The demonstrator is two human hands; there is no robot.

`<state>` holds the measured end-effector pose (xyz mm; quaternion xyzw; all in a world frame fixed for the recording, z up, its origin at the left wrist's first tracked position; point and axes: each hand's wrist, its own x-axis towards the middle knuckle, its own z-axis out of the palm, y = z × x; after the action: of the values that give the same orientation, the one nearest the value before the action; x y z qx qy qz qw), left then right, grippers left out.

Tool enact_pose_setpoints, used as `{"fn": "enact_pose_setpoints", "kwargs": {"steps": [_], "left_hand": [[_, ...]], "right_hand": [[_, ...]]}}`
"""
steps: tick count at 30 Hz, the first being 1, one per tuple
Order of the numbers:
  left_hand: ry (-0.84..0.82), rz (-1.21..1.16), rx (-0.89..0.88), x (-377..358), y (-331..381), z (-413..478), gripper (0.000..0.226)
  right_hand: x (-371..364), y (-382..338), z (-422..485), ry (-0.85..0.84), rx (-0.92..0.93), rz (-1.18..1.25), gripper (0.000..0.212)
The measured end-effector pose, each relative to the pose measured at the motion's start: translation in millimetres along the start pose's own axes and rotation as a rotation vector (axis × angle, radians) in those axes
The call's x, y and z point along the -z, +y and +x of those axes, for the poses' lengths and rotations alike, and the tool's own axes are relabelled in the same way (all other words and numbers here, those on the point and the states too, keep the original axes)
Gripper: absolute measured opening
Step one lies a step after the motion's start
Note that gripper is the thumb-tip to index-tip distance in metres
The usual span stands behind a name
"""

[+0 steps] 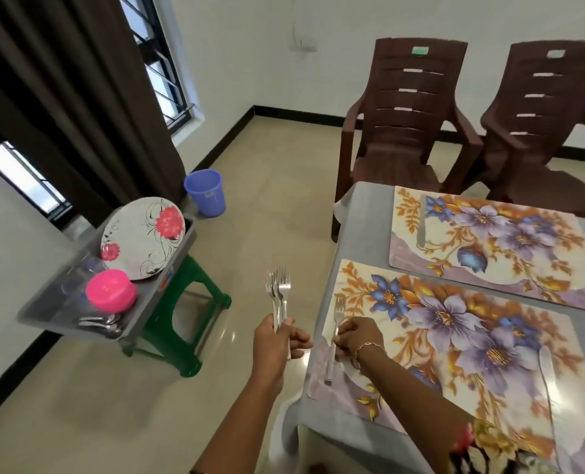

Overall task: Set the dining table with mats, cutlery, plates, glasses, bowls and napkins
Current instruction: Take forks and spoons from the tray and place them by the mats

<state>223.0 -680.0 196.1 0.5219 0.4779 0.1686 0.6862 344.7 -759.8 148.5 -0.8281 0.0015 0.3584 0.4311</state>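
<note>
Right hand: the right hand, nearest the camera, rested on the near mat with its fingers closed lightly on the handle of a single fork, apparently squaring it up along the mat's left edge.
Fork on mat: it lay flat, tines pointing away from the person, in the usual fork place to the left of where a plate would go.
Left hand: the left hand was wrapped around the handles of a bunch of forks, tines up, held off the counter's edge, likely as stock for the other settings.
Near mat: the floral near mat lay on the grey counter; a knife lay along its right side.
Far mat: the far mat carried only a knife at its left end.
Supplies: a grey tray on a green stool, well apart from the counter, held a flowered plate, a pink bowl, glasses and spoons, all yet to be laid.
</note>
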Motion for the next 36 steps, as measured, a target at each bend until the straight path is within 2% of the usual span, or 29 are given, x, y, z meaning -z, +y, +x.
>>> {"fn": "enact_pose_setpoints", "kwargs": {"steps": [3,5,7,10,16,22,27,30,36], "left_hand": [[-0.021,0.008,0.006,-5.8,-1.0,2.7,0.009],[-0.037,0.031,0.009,-9.5,-2.3,4.8,0.010],[-0.055,0.044,0.011,-12.5,-3.7,6.3,0.012],[-0.079,0.046,0.033,-19.8,-5.6,7.7,0.013],[-0.210,0.048,0.085,-60.7,-13.0,5.5,0.023],[-0.345,0.172,-0.004,-138.5,-30.5,-18.7,0.021],[-0.526,0.191,-0.031,-227.7,-51.3,-76.6,0.016],[-0.621,0.299,-0.071,-290.0,-75.7,-117.2,0.018],[-0.741,0.223,0.102,-403.4,-124.2,-214.1,0.014]], "right_hand": [[-2.7,0.1,2.9,0.070,0.087,-0.234,0.029],[-3.9,-1.3,3.5,0.076,0.103,-0.360,0.019],[-3.7,-2.8,5.4,0.053,0.078,-0.405,0.015],[5.2,-5.7,6.9,0.016,0.043,-0.364,0.029],[46.8,0.9,-7.8,-0.055,0.080,0.151,0.022],[117.4,30.7,-29.4,-0.074,0.084,0.521,0.012],[216.1,81.4,-47.7,0.051,0.079,0.573,0.015],[284.8,124.0,-58.8,0.120,0.064,0.602,0.013],[418.4,210.1,-90.8,0.286,0.043,0.607,0.016]]}}
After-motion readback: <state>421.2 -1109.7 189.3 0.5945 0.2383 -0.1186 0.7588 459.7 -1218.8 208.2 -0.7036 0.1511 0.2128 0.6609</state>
